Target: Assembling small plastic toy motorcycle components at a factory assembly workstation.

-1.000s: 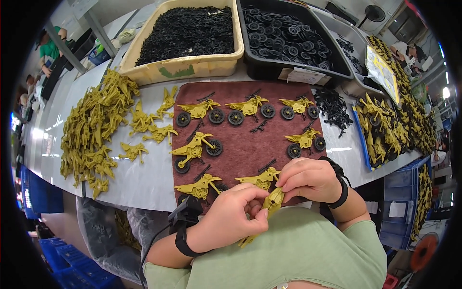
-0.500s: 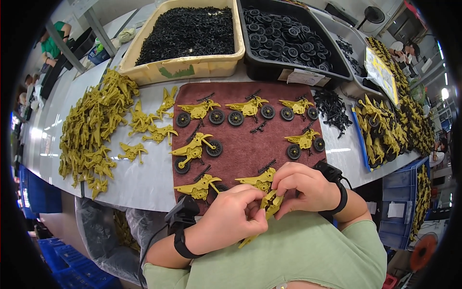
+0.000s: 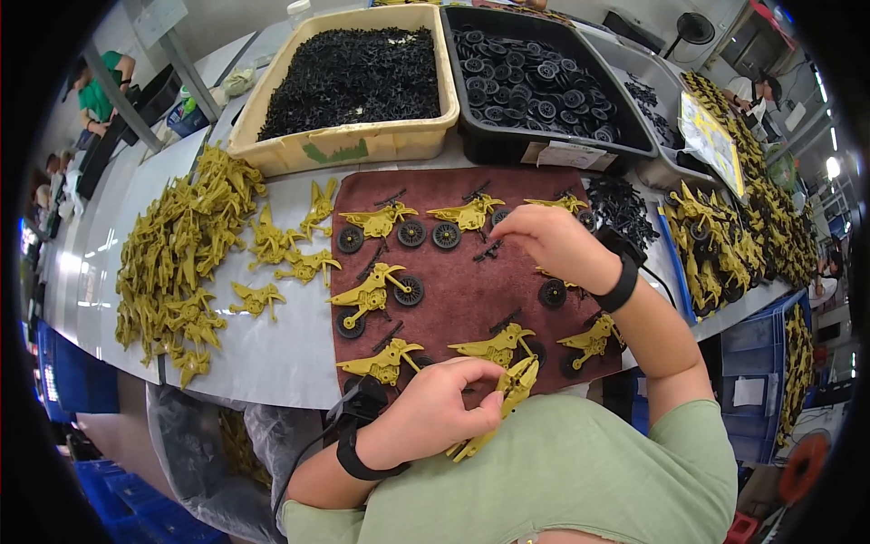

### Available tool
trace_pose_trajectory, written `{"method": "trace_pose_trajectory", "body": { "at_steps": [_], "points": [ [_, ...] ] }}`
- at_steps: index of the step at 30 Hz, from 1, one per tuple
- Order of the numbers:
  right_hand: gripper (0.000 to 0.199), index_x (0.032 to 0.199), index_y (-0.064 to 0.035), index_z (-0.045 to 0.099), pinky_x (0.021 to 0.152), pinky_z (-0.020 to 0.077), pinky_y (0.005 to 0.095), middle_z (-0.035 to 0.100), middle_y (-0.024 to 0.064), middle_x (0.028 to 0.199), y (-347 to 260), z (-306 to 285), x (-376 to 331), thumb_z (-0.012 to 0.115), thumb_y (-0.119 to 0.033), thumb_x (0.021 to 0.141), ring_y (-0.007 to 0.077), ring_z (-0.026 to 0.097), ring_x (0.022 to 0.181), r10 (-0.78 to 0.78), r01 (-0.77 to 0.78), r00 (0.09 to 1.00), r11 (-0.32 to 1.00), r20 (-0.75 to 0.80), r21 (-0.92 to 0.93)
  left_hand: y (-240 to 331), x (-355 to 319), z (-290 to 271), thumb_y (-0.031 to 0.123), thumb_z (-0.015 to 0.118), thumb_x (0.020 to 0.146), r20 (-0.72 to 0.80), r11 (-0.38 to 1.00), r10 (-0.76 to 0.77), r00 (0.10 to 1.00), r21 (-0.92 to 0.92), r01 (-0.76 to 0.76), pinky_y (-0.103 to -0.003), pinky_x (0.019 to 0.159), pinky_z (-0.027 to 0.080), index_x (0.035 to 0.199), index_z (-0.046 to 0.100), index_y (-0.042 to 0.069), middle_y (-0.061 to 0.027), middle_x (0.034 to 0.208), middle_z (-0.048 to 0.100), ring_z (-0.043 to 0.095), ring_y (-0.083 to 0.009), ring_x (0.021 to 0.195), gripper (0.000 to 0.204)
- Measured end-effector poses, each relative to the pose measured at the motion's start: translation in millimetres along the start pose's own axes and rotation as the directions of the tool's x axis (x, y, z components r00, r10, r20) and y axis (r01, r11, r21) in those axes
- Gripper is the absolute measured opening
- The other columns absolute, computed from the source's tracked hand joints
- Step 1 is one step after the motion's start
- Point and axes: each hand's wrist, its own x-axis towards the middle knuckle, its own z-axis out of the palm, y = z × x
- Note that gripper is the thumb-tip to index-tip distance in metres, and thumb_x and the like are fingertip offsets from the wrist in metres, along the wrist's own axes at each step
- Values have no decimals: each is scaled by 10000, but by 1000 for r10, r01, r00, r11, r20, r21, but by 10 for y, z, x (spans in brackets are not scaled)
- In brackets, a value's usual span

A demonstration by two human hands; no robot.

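Observation:
My left hand (image 3: 444, 404) holds a yellow toy motorcycle body (image 3: 517, 385) against the front of my shirt, pinched between thumb and fingers. My right hand (image 3: 566, 249) hangs over the maroon cloth (image 3: 435, 295) with its fingers bent forward and nothing visible in them. Just below those fingertips lies a small black handlebar piece (image 3: 487, 251); whether they touch it I cannot tell. Around it on the cloth are several yellow toy motorcycles with black wheels, such as one at the upper middle (image 3: 467, 213) and one at the left (image 3: 367, 295). My right hand and forearm partly cover those on the right.
A heap of yellow bodies (image 3: 181, 249) lies on the table's left. Behind the cloth stand a cream bin (image 3: 362, 154) of small black parts and a black bin (image 3: 507, 140) of wheels. Loose black parts (image 3: 621, 208) and a tray of toy motorcycles (image 3: 711, 240) are at the right.
My right hand has let go of the yellow motorcycle body and moved up over the cloth, near the black handlebar piece. My left hand still holds the body.

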Motion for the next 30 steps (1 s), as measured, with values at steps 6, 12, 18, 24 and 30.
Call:
{"method": "trace_pose_trajectory", "body": {
  "at_steps": [6,12,18,24,30],
  "points": [
    [126,925,-44,643,748,514,383,613,104,899,-43,244,18,610,-60,804,284,636,840,60,4,962,973,268,-233,90,-12,-7,56,610,834,98,997,-58,993,50,53,-247,751,514,1105,586,-55,-64,991,605,604,-94,865,294],
    [50,829,-35,604,724,509,403,594,107,849,-103,199,-49,624,-37,783,289,637,786,154,-94,955,967,252,-235,86,-16,40,60,632,812,143,995,-6,990,98,-8,-245,736,535,1081,595,-29,-67,962,583,601,-93,845,285],
    [149,921,-49,649,736,505,375,659,89,886,-632,-287,-98,669,-36,774,285,639,832,46,-113,943,976,330,184,68,13,49,85,631,804,157,989,21,987,141,-43,-259,736,543,1071,600,-22,-86,943,590,603,-104,838,290],
    [173,972,-67,689,704,511,325,676,73,895,-971,-560,-238,692,-75,799,252,650,816,-100,-132,874,893,475,431,115,63,62,192,639,762,129,996,-11,992,84,1,-320,715,494,1016,616,-68,-143,856,628,620,-215,773,364],
    [142,949,-49,687,702,514,329,675,78,881,-1013,-554,-294,684,-93,815,250,648,796,-154,-104,858,882,489,460,93,59,64,197,636,756,138,996,-27,990,93,14,-316,717,491,1016,615,-65,-141,849,626,615,-207,778,369]
  ]
}}
